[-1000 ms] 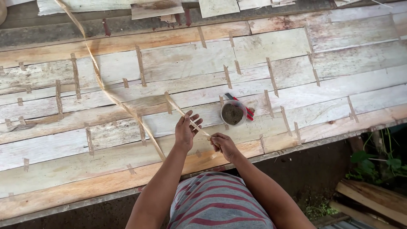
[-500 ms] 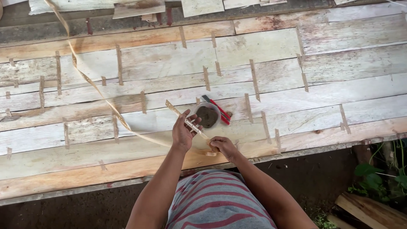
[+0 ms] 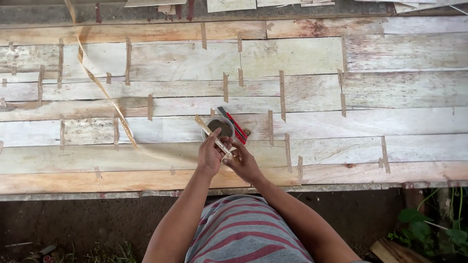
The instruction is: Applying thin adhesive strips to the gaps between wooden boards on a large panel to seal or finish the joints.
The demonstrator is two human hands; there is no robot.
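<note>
Left hand (image 3: 211, 155) pinching short tape strip (image 3: 213, 135), as half second ago; strip slants up-left past fingertips. Right hand (image 3: 243, 163) now closed on strip's lower end, touching left hand. Small cup (image 3: 220, 127) just beyond fingertips, red cutter (image 3: 235, 126) beside it; both sit closer to hands than a second ago. Long loose tape (image 3: 105, 92) trails off far left across veneer sheets (image 3: 302, 56). Judgement: strip readied for sticking over seam.

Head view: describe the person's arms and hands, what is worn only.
Both arms are bare from the shoulder down: no sleeves, gloves, watch or visible rings on the left hand or right hand. The shirt is grey with red stripes.
</note>
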